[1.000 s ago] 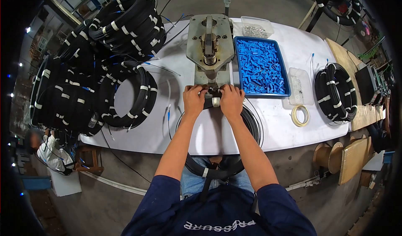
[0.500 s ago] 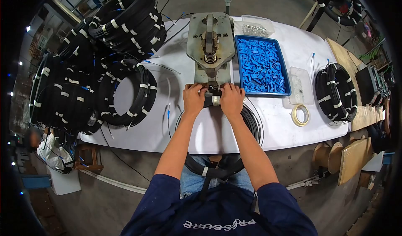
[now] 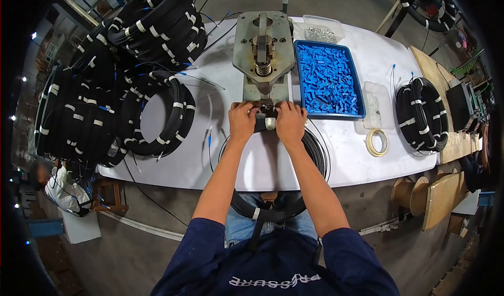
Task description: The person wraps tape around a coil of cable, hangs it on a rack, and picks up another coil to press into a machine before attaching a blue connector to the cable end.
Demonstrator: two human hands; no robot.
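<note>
My left hand (image 3: 242, 120) and my right hand (image 3: 290, 120) face each other at the foot of the metal hand press (image 3: 264, 54), just under its ram. The fingers of both are pinched together at the small dark die between them. Whatever they grip there is too small and too covered to make out. Below my wrists a coil of black cable (image 3: 315, 154), bound with white tape, hangs partly over the table's front edge onto my lap. One loose cable end with a blue connector (image 3: 210, 140) lies left of my left forearm.
Stacked black cable coils (image 3: 157, 33) fill the left side, with one coil (image 3: 184, 112) lying nearer. Right of the press are a blue tray (image 3: 362, 107) of blue connector parts, a clear box (image 3: 336, 28) of metal pieces, a tape roll (image 3: 376, 143) and another coil (image 3: 420, 115).
My hands stay at the die with almost the same grip. The whole view has shifted very slightly.
</note>
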